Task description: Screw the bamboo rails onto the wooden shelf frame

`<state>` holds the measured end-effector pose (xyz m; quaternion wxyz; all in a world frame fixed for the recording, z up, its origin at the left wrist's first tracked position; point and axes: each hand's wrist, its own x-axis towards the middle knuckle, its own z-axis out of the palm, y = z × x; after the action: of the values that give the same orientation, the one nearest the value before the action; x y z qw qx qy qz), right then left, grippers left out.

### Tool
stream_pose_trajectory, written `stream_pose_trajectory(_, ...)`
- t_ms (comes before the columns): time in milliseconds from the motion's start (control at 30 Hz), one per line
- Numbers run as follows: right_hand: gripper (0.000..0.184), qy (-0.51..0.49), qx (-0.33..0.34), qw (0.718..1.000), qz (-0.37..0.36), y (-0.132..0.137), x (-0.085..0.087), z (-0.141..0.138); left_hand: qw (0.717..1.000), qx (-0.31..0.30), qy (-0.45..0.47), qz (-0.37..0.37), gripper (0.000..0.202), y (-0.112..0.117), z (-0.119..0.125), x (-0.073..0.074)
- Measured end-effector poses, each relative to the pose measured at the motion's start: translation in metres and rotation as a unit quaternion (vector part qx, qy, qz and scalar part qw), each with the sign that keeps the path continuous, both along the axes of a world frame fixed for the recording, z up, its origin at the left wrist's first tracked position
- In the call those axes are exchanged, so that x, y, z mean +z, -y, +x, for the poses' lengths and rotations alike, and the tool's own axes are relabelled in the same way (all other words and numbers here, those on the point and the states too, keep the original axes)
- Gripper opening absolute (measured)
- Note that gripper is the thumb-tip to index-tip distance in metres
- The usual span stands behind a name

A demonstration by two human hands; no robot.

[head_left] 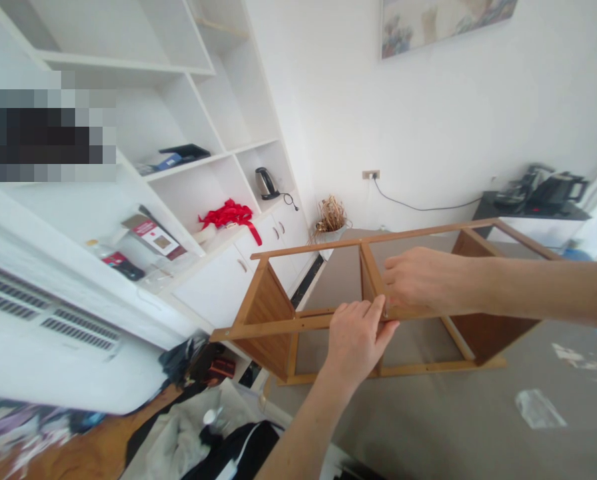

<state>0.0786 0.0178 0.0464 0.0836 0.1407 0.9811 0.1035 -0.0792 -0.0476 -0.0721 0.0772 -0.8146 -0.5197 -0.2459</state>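
An open wooden shelf frame [271,300], brown with light rails, stands on a grey-brown surface [428,427]. My left hand [356,337] rests on the near top rail by the middle upright, with its thumb and fingers pinched together at the joint. My right hand [421,280] comes in from the right and its fingers are wrapped around the same rail beside the middle upright. Whatever small part sits between the left fingertips is hidden.
White wall shelving [193,167] on the left holds a kettle [264,183], a red ribbon [228,215] and boxes. Dried plants [331,217] sit in the corner. A black appliance [553,190] stands at the back right. Clothes [203,433] lie at lower left. A plastic bag [538,408] lies on the surface.
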Motion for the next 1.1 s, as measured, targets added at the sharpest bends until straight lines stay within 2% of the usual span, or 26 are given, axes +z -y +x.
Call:
stream_pose_trajectory(67,0.036,-0.015,-0.131,0.99,-0.038,0.008,-0.002,-0.005,1.0,0.004,0.006,0.005,0.034,0.0,0.0,-0.001)
stream_pose_trajectory(133,0.038,-0.039,-0.25,0.961,-0.114,0.014,-0.005,-0.01,1.0,0.002,0.006,0.005,0.031,0.001,0.0,-0.001)
stream_pose_trajectory(200,0.037,-0.06,-0.316,0.92,-0.226,0.017,-0.007,-0.013,1.0,-0.006,0.006,0.002,0.029,0.001,0.0,0.0)
stream_pose_trajectory(267,0.037,-0.068,-0.345,0.885,-0.306,0.017,-0.008,-0.013,1.0,-0.009,0.005,-0.002,0.029,0.002,0.0,0.001)
stream_pose_trajectory(300,0.037,-0.063,-0.343,0.882,-0.318,0.016,-0.008,-0.012,1.0,-0.006,0.004,-0.001,0.029,0.002,0.001,0.001)
stream_pose_trajectory(367,0.033,-0.042,-0.301,0.914,-0.269,0.015,-0.004,-0.009,1.0,0.003,0.003,0.002,0.03,0.001,0.001,0.001)
stream_pose_trajectory(433,0.023,-0.029,-0.225,0.962,-0.153,0.014,0.001,-0.002,1.0,0.005,0.005,0.005,0.029,0.0,0.001,0.001)
stream_pose_trajectory(500,0.016,-0.05,-0.145,0.987,-0.047,0.013,0.007,0.004,1.0,0.002,0.009,0.008,0.029,0.0,0.0,0.001)
stream_pose_trajectory(533,0.015,-0.067,-0.11,0.991,-0.023,0.012,0.01,0.006,1.0,0.002,0.01,0.009,0.029,-0.001,0.0,0.001)
stream_pose_trajectory(633,0.014,-0.071,-0.007,0.997,-0.025,0.012,0.014,0.008,1.0,0.0,0.008,0.008,0.027,-0.002,-0.001,0.001)
stream_pose_trajectory(733,0.018,-0.028,0.037,0.999,-0.008,0.013,0.012,0.002,1.0,-0.003,0.008,0.002,0.024,-0.003,-0.002,0.002)
stream_pose_trajectory(833,0.02,-0.011,0.03,0.999,-0.004,0.015,0.008,-0.005,1.0,-0.011,0.02,-0.004,0.02,-0.004,-0.004,0.002)
stream_pose_trajectory(900,0.02,-0.013,-0.003,1.0,-0.018,0.017,0.007,-0.01,0.999,-0.019,0.045,-0.007,0.015,-0.004,-0.006,0.002)
stream_pose_trajectory(1000,0.018,-0.011,-0.09,0.995,-0.038,0.023,0.007,-0.02,0.995,-0.031,0.097,-0.018,0.008,-0.003,-0.01,0.001)
stream_pose_trajectory(1100,0.018,0.011,-0.228,0.972,-0.056,0.029,0.01,-0.032,0.991,-0.05,0.12,-0.019,0.011,-0.004,-0.015,-0.001)
